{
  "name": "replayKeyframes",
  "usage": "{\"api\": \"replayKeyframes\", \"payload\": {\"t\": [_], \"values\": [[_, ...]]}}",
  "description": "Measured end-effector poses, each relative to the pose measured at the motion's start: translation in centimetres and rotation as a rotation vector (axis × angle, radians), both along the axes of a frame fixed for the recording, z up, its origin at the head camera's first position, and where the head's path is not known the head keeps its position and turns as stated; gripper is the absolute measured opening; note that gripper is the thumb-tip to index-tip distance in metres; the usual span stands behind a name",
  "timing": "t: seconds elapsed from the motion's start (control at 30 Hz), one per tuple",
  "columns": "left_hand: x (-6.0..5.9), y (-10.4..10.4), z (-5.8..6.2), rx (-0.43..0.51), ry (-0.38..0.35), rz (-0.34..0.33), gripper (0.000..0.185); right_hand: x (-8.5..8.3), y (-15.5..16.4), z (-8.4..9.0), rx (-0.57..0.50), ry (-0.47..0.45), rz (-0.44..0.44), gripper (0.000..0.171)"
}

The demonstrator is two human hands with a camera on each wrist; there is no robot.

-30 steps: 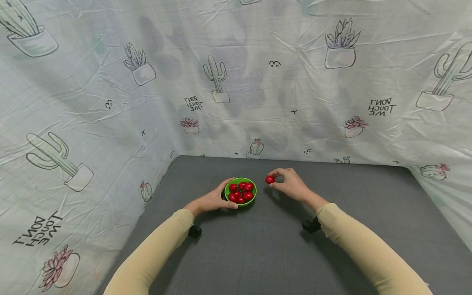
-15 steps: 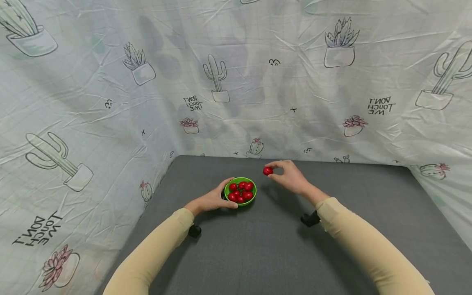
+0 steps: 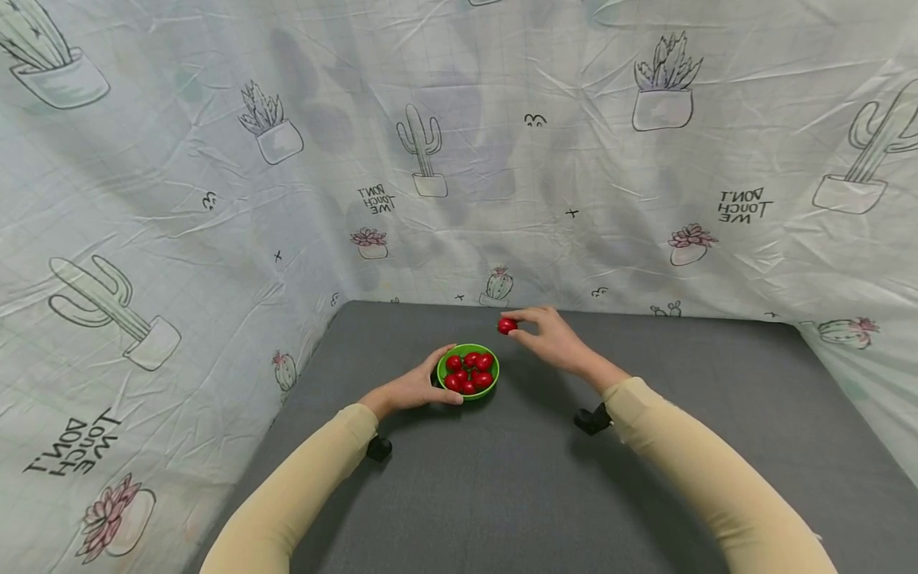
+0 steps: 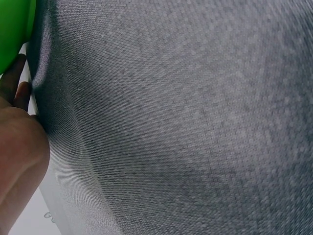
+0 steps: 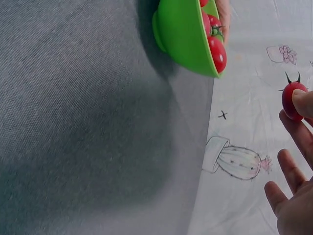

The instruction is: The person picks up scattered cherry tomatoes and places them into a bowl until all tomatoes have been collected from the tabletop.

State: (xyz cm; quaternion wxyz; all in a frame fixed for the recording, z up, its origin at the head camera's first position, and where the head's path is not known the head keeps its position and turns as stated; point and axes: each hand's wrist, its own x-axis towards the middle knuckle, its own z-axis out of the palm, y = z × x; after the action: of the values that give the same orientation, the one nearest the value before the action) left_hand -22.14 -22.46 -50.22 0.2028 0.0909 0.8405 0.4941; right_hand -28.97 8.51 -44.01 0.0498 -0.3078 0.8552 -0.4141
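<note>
A small green bowl (image 3: 464, 350) stands on the dark table with several red cherry tomatoes (image 3: 483, 379) inside. My left hand (image 3: 412, 390) holds it from the left, thumb along the near side and fingers behind; in the left wrist view fingers reach up to the bowl's green wall (image 4: 12, 29). Beyond the bowl and to its right, my right hand (image 3: 554, 341) pinches one cherry tomato (image 5: 291, 102) between thumb and forefinger, raised above the table. That tomato has a green calyx facing up in the right wrist view, and the other fingers are spread apart from it.
A dark grey cloth (image 3: 459, 494) covers the table. White curtains (image 3: 502, 159) printed with potted cacti hang behind it and along the left. Black devices, one of them the right wrist camera (image 3: 592, 419), sit under both wrists.
My right hand has moved away from me and to the left with the tomato, now past the bowl's far rim. The left hand and the bowl have stayed in place.
</note>
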Motion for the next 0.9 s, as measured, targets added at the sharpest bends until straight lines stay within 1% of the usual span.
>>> {"api": "replayKeyframes", "payload": {"t": [0.3, 0.7, 0.9], "values": [[-0.1, 0.0, -0.2, 0.000, -0.007, 0.008, 0.101, 0.2, -1.7, 0.2, -0.005, 0.009, 0.053, 0.040], [0.0, 0.1, 0.0, 0.022, -0.001, -0.005, 0.099, 0.4, -3.5, 0.2, -0.018, 0.035, 0.118, 0.037], [0.1, 0.0, 0.1, 0.020, -0.004, -0.009, 0.099, 0.3, -4.3, -0.1, -0.012, 0.022, 0.127, 0.035]]}}
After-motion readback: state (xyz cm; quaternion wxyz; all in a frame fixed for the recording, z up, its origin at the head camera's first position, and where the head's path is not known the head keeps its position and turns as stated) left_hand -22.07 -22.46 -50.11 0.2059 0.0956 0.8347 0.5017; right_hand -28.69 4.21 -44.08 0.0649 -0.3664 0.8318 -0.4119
